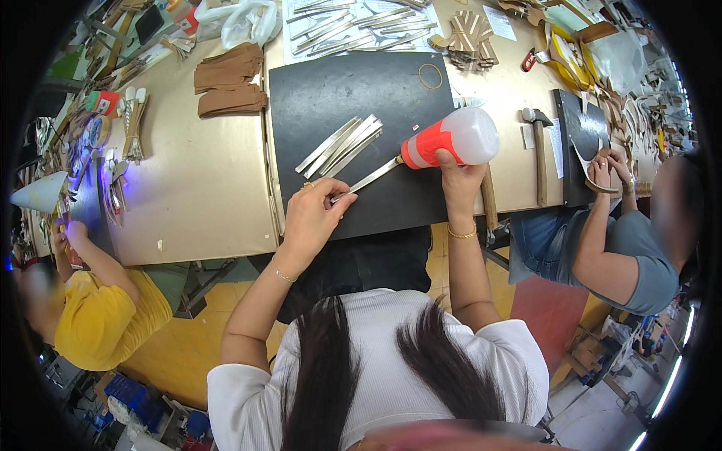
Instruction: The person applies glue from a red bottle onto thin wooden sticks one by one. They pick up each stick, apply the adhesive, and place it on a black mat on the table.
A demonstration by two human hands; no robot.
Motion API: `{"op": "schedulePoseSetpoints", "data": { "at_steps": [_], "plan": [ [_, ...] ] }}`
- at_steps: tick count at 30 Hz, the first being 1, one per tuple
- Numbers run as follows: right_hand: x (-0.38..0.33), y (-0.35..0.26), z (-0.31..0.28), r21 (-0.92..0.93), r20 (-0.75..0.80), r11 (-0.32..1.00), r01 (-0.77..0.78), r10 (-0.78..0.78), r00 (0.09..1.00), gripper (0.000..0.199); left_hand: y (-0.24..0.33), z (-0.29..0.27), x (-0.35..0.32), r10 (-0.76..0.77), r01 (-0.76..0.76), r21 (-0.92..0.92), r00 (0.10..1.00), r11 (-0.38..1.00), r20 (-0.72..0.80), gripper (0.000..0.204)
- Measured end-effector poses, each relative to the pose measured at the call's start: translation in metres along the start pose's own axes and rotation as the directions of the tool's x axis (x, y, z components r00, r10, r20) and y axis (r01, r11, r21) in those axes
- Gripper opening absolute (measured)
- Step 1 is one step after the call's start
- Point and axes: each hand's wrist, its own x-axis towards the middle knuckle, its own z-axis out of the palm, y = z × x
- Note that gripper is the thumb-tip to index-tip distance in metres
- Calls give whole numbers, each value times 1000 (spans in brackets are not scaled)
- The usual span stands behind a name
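My left hand [312, 214] pinches the near end of a thin, pale strip [372, 177] between thumb and fingers, just above a black mat [316, 90]. In my right hand [462, 184] is a translucent squeeze bottle [472, 135] with a red band, tipped on its side. Its narrow nozzle points left and meets the far end of the strip; whether anything flows out is too small to tell. Just beyond my left hand, a small pile of similar silvery-edged strips [342, 146] lies on the mat.
A rubber band [430, 76] lies on the mat. Brown leather pieces [229, 79] are stacked at left; more strips [353, 26] cover a sheet behind. A hammer [540, 154] lies at right. Co-workers sit on both sides, in yellow [113, 316] and grey [639, 255].
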Motion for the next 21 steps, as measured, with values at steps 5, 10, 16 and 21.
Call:
{"op": "schedulePoseSetpoints", "data": {
  "at_steps": [5, 10, 16, 21],
  "plan": [
    [1, -3, 1, -15, 29, 1000, -1, 2, 1000, 48, -6, -1, -5, -134, 139, -199, 990, 970, 38, 19],
    [-2, -7, 8, 48, 12, 999, -11, 10, 1000, 43, -13, -1, -5, -248, 261, -358, 965, 897, 81, 20],
    [-10, -1, 22, 120, 22, 992, -51, 49, 999, 40, -14, 3, -8, -155, 147, -279, 988, 949, -7, 29],
    [-20, 1, 32, 247, 90, 960, -128, 108, 990, 41, -12, 7, -13, 49, -54, -58, 995, 997, -85, 39]
  ]
}}
